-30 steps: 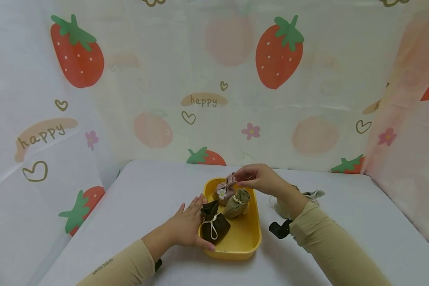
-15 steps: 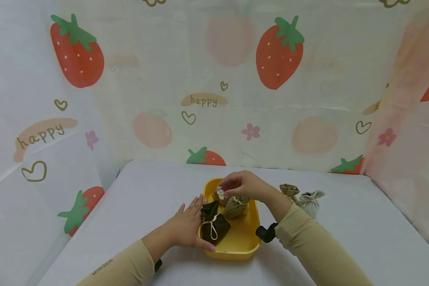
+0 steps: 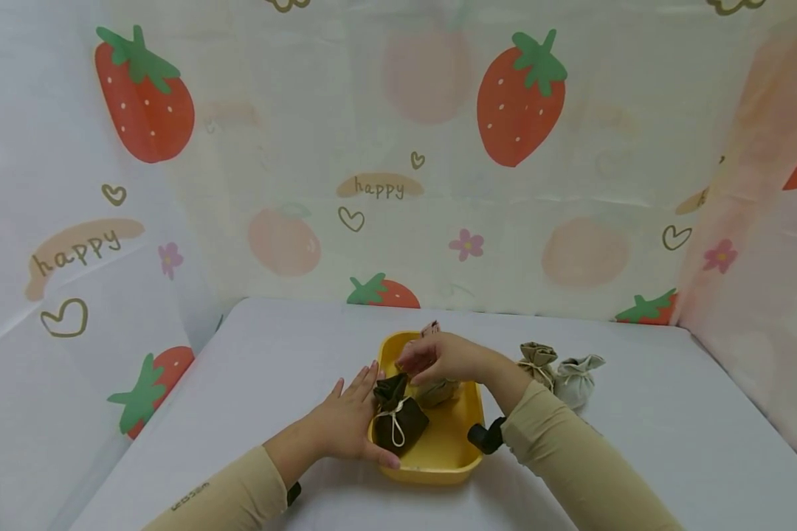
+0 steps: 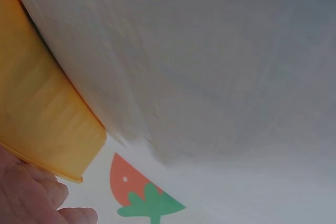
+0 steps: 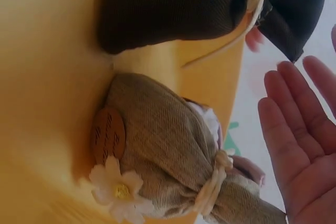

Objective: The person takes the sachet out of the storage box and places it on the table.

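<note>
A yellow tray (image 3: 438, 476) holds three small drawstring pouches. My left hand (image 3: 345, 420) rests along its left side, fingers straight, thumb at the near rim. Beside that hand lies a dark brown pouch (image 3: 408, 426) with a cream cord. My right hand (image 3: 454, 358) hovers over the tray's far half, partly covering an olive-green pouch (image 3: 435, 396). In the right wrist view, its fingers (image 5: 296, 114) are extended and hold nothing, close to that pouch's tied neck. A white flower and brown tag decorate the green pouch. Only the top of a pink pouch (image 3: 430, 329) shows behind the right hand.
On the white table (image 3: 292, 346), right of the tray, stand a khaki pouch (image 3: 538, 358) and a light grey pouch (image 3: 578, 383). The right forearm passes in front of them. A strawberry-print cloth (image 3: 398, 184) encloses the back and sides.
My right hand has left the pink pouch's top and moved left and nearer, over the green pouch. The khaki pouch has come into view. My left hand has stayed in place.
</note>
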### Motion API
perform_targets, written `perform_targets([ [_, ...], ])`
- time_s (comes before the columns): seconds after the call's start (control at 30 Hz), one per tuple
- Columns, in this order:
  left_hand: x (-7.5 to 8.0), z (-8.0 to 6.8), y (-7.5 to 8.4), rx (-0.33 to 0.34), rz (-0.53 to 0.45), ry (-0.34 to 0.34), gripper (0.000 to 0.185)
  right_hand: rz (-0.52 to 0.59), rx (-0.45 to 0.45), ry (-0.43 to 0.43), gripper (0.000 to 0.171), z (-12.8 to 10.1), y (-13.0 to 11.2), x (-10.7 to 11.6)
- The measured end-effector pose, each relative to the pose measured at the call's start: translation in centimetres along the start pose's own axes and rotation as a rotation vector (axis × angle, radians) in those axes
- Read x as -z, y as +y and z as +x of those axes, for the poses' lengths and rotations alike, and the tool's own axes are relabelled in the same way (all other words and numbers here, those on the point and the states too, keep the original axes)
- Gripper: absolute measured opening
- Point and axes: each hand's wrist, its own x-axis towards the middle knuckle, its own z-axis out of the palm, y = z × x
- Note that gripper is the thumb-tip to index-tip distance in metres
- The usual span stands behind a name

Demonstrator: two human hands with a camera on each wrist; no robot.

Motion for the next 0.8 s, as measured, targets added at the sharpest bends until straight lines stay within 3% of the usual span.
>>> perform_targets([
  [0.43, 0.22, 0.05, 0.05, -0.013, -0.018, 0.002, 0.123, -0.074, 0.010, -0.044, 0.033, 0.41, 0.04, -0.50],
  [0.8, 0.30, -0.27, 0.11, -0.025, -0.031, 0.019, 0.126, -0.078, 0.003, -0.064, 0.008, 0.64, 0.01, -0.97],
])
